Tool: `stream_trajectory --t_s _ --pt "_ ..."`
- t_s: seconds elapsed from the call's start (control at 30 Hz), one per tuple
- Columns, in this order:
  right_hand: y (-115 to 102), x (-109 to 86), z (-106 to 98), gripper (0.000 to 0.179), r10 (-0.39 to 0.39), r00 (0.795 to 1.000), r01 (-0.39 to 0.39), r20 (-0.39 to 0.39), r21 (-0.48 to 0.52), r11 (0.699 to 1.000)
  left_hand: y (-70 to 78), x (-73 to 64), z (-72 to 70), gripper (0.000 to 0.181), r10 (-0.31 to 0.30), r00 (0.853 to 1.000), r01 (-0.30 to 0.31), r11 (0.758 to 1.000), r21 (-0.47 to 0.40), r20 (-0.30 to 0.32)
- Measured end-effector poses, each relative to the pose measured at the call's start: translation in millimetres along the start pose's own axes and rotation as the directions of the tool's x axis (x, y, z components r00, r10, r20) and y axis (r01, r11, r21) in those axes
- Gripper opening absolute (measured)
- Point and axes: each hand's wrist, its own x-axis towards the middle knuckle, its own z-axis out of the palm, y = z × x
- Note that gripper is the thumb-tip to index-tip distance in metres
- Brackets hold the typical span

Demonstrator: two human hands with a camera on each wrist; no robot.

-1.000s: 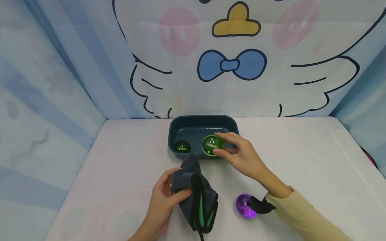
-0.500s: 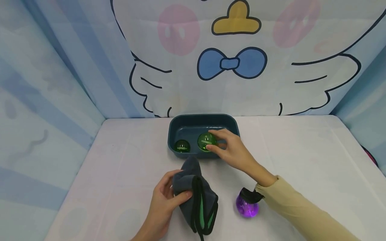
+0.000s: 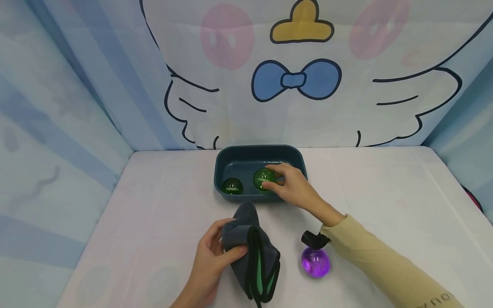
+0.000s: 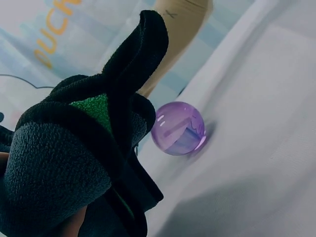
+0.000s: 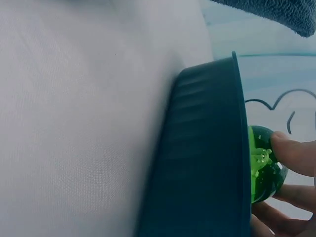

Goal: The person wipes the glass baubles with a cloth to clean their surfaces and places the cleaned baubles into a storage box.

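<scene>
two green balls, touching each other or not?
Apart. The head view shows bare blue tray between the left green ball and the right green ball, which the right hand pinches.

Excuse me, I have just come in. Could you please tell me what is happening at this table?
A person is working with both hands. The right hand holds a clear green ball in the dark blue box; whether it touches the bottom, I cannot tell. A second green ball lies in the same box, near its left end. The left hand grips a folded grey cloth in front of the box. A purple ball sits on the table, right of the cloth.
</scene>
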Motion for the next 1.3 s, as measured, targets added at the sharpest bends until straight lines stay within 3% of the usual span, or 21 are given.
stream_trajectory --t_s 0.27,0.73,1.1,1.3 --pt "5.5 6.1 2.6 0.054 0.036 0.999 -0.034 0.034 -0.073 0.997 -2.9 0.2 2.0 0.061 0.010 1.000 -0.010 1.000 0.005 0.011" --pt "11.6 10.9 10.8 0.051 0.032 0.998 -0.022 0.045 -0.198 0.980 -5.3 -1.5 1.7 0.062 -0.007 1.000 0.007 1.000 0.013 0.000" --pt "8.2 12.5 10.6 0.053 0.078 0.995 -0.062 0.062 -0.228 0.972 -4.7 -2.9 3.3 0.062 -0.010 1.000 0.010 1.000 0.014 0.017" --pt "5.6 12.1 9.1 0.054 0.049 0.998 -0.039 0.036 -0.228 0.973 -5.1 -2.3 4.3 0.062 -0.009 1.000 0.009 1.000 0.014 0.022"
